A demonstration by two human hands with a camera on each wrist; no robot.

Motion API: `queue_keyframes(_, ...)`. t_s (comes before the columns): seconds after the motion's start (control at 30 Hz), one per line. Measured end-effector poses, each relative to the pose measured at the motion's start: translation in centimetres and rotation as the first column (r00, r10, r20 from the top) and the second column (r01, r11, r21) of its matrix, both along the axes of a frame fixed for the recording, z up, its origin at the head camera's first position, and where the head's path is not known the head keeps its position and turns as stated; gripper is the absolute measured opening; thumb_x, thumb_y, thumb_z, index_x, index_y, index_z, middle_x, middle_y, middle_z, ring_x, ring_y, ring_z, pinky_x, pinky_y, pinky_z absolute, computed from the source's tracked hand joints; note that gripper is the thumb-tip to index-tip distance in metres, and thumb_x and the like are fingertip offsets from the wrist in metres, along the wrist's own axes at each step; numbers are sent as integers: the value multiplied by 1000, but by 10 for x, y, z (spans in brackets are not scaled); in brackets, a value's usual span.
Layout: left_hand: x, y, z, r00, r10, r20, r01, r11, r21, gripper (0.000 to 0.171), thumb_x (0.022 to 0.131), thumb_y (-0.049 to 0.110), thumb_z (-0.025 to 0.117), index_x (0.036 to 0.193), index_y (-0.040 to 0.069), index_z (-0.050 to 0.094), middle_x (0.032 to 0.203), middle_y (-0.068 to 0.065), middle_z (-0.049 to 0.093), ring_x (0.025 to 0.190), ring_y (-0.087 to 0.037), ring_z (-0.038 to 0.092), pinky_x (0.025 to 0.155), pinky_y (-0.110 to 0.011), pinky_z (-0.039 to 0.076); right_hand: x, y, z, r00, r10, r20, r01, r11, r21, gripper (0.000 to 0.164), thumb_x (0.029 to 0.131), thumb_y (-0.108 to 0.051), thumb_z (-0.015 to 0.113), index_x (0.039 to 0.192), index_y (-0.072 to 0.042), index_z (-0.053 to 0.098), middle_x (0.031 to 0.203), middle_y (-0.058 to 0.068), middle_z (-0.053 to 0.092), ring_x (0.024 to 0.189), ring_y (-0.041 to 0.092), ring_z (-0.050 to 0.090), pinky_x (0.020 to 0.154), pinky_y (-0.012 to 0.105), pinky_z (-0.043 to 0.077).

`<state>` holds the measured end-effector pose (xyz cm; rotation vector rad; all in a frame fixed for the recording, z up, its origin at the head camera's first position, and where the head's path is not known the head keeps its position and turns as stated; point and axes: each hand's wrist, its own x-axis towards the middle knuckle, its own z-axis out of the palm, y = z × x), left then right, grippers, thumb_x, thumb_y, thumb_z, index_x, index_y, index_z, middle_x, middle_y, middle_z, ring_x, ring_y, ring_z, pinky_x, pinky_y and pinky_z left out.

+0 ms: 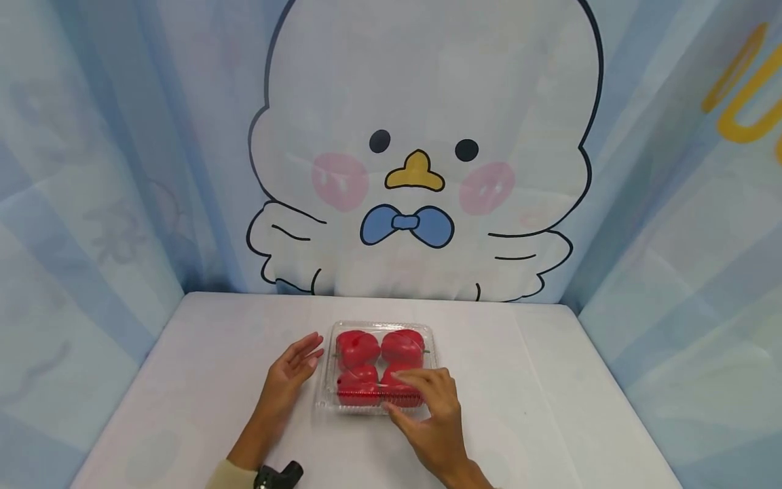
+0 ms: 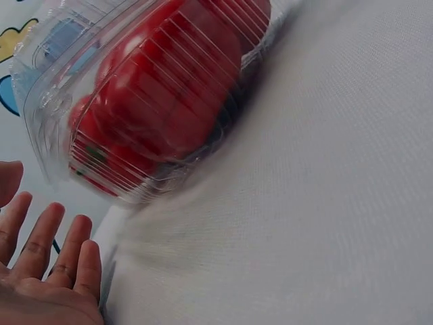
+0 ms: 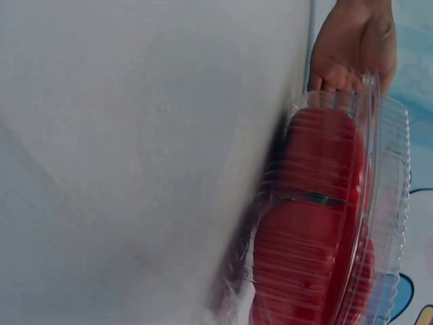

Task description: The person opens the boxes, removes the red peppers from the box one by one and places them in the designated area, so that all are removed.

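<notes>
A clear plastic clamshell box [image 1: 326,401] with ridged sides lies on the white table, its lid over several red bell peppers [image 1: 358,348]. Short green stems show through the plastic. My left hand [image 1: 292,370] is beside the box's left side, fingers extended; the left wrist view shows its palm [image 2: 51,271] with a gap to the plastic. Over the near right part of the box is my right hand [image 1: 434,421], thumb tip by the front edge and bent fingers above the lid, thumb and fingers spread apart. In the right wrist view the left hand [image 3: 355,47] appears beyond the box.
A white cloth covers the table [image 1: 525,380]. Behind it hangs a curtain with a cartoon chick [image 1: 415,88], and blue-white curtains [image 1: 684,326] close in both sides. A black wrist device [image 1: 277,475] sits at the left cuff.
</notes>
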<state>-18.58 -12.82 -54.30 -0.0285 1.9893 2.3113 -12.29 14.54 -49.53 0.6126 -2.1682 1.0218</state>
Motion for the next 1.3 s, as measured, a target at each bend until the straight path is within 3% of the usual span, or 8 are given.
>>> queue_keyframes(0.17, 2, -1, -4, 1000, -5, 15, 4, 997, 73, 54, 108, 12, 61, 159, 14, 44, 166, -8, 48, 132, -1, 62, 108, -12, 49, 3, -6, -8, 1000, 28, -13, -28, 1000, -2, 55, 70, -11, 98, 120, -22, 77, 114, -4, 74, 100, 11, 53, 93, 26, 37)
queue_keyframes(0.5, 5, -3, -5, 999, -35, 24, 33, 995, 98, 58, 105, 12, 67, 159, 11, 46, 165, -9, 50, 133, 3, 61, 109, -13, 49, 8, -14, -19, 1000, 19, 24, -20, 1000, 23, 41, 68, -12, 100, 104, -22, 83, 101, -10, 70, 101, 9, 56, 86, 25, 36)
queue_keyframes(0.77, 6, -1, -5, 999, -39, 38, 34, 992, 118, 57, 104, 10, 67, 158, 9, 47, 164, -11, 51, 134, 1, 61, 109, -13, 49, 4, -12, -25, 1000, -24, -9, 25, 995, 99, 33, 65, -18, 102, 94, -20, 86, 90, -11, 67, 94, 8, 53, 81, 23, 34)
queue_keyframes(1.07, 5, 1, -3, 996, -47, 81, 40, 996, 81, 57, 105, 13, 66, 159, 13, 47, 165, -7, 50, 146, -10, 54, 108, -14, 50, 0, -12, -24, 993, -98, -67, 111, 971, 210, 31, 58, -13, 105, 82, -18, 87, 82, -8, 59, 88, 7, 51, 75, 21, 36)
queue_keyframes(1.3, 3, 2, -5, 994, -60, 95, 52, 995, 88, 56, 106, 13, 65, 159, 14, 48, 165, -5, 50, 146, -8, 53, 109, -13, 49, 0, -12, -22, 991, -124, -46, 131, 960, 249, 26, 61, -13, 105, 77, -18, 85, 83, -8, 57, 88, 6, 50, 73, 21, 38)
